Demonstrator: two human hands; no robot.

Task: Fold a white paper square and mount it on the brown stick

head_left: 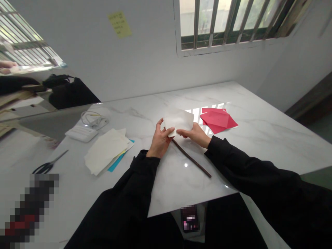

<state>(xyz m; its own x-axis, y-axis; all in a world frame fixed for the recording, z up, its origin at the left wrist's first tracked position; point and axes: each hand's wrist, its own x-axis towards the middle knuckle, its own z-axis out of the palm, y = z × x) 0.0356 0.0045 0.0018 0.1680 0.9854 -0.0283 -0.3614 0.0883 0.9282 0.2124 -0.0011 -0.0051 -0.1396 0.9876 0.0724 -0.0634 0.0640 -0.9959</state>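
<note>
paper (178, 119): pinched at its lower edge between both hands
left hand (161, 138): fingers closed on paper
right hand (193, 134): fingers closed on paper

There is one camera, worn on the person's head. It looks forward and down over the white desk (259, 138), toward the wall and the barred window (228, 24) behind it. It is close: both black sleeves reach in from the bottom edge, hands near the middle.
</note>
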